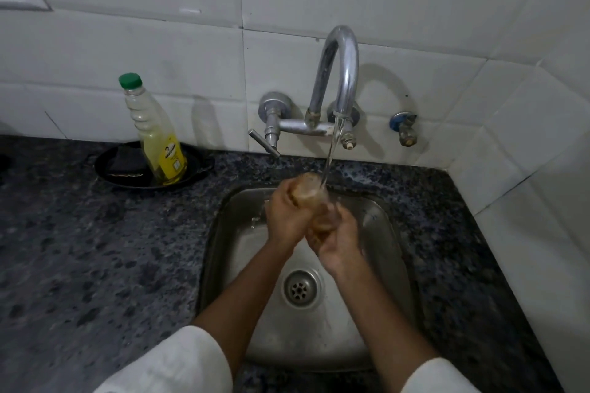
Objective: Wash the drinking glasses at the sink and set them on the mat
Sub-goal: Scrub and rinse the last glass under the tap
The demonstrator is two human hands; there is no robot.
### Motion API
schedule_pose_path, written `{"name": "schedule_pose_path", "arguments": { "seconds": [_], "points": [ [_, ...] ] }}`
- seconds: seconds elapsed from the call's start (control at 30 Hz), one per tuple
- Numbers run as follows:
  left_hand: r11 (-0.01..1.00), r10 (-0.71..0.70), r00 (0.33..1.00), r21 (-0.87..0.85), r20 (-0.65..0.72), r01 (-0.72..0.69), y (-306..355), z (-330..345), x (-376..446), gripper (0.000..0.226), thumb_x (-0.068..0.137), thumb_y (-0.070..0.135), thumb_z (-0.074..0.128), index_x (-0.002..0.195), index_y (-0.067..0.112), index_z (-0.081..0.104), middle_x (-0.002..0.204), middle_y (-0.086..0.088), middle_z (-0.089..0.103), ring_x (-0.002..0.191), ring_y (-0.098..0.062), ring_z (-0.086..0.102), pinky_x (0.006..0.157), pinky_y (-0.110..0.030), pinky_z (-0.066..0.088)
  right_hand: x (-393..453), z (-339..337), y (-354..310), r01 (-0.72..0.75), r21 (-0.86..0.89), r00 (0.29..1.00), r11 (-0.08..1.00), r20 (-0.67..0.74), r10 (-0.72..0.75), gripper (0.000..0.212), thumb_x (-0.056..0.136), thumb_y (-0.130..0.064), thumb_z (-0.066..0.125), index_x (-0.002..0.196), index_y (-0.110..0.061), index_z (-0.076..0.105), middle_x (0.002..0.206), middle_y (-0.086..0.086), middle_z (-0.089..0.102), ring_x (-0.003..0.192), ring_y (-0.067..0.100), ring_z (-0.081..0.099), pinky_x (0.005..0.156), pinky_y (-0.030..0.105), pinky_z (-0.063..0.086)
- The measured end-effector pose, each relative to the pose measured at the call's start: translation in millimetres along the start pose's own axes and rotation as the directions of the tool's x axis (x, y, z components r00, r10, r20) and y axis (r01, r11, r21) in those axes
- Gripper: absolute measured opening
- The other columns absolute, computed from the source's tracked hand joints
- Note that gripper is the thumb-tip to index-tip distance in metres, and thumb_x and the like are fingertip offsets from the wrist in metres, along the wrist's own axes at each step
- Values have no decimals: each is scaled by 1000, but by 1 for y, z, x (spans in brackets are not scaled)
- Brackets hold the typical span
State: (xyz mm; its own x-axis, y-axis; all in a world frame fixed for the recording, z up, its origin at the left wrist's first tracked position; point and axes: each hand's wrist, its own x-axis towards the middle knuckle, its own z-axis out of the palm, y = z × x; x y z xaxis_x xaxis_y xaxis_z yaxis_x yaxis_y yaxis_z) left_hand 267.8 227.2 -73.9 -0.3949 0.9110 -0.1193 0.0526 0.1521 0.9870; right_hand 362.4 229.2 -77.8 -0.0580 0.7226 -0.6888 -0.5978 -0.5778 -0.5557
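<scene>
Two white sleeves [178, 360] are seen at the bottom edge, with bare forearms reaching forward over a steel sink [388, 233] set in a dark speckled counter [95, 249]. A round drain [299, 288] is visible in the basin floor between the forearms.

Both hands are brought together above the far half of the sink, and a clear drinking glass [314, 198] is gripped between them. The left hand [289, 210] is curled closed around the upper part of the glass, its fingers wrapped about the wall. The right hand [340, 241] is closed on the lower part, nearer the camera, with the palm cupped beneath. The two hands are touching each other around the glass.

The glass is held tilted, its long axis running from the right hand up and away toward the wall, leaning slightly left. Which end is the mouth cannot be told, since the outline is blurred and partly covered.

A stream of water [332, 150] is seen falling from the curved chrome tap [340, 70] onto the far end of the glass.

On the counter to the left, a bottle of yellow liquid [159, 143] with a green cap is stood in a black dish [127, 169].
</scene>
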Motion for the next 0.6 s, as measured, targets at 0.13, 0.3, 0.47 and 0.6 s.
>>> {"name": "schedule_pose_path", "arguments": {
  "seconds": [0.13, 0.3, 0.47, 0.6],
  "points": [
    [889, 321, 942, 313, 95, -334, 7, 2, -13, 63, 55, 28, 90, 111, 25, 61, 99, 5, 73, 91, -10, 68, 81, -25, 56, 10, 4, 12, -43, 187, 999, 981, 10, 41, 36, 90, -34, 51, 106, -8, 70, 83, 12, 74, 87, 26, 68, 62, 31, 57],
    [996, 84, 968, -55, 238, -73, 12, -20, -9, 59, 64, 11, 86, 114, 20, 55, 111, 1, 67, 99, -11, 66, 89, -36, 57, 9, 10, -12, 87, -4, 995, 996, -43, -87, 26, 90, -37, 53, 91, -14, 65, 65, 2, 64, 58, 14, 58, 50, 22, 45],
    [758, -58, 851, -532, 522, 378, 2, -35, -13, 66, 67, -6, 70, 127, 16, 51, 120, -12, 66, 101, -26, 69, 92, -44, 54, 1, 22, -48, 442, -457, 891, 772, 126, -435, 21, 92, -23, 59, 74, -15, 64, 59, -3, 62, 51, 11, 56, 50, 22, 41],
    [749, -91, 888, -556, 451, 360, -6, -27, -11, 79, 63, 2, 82, 134, 14, 49, 121, -12, 69, 107, -28, 68, 94, -43, 55, 0, 34, -50, 520, -723, 792, 455, 208, -574, 29, 93, -25, 53, 75, -3, 60, 65, 7, 60, 59, 18, 54, 56, 27, 40]
  ]
}}
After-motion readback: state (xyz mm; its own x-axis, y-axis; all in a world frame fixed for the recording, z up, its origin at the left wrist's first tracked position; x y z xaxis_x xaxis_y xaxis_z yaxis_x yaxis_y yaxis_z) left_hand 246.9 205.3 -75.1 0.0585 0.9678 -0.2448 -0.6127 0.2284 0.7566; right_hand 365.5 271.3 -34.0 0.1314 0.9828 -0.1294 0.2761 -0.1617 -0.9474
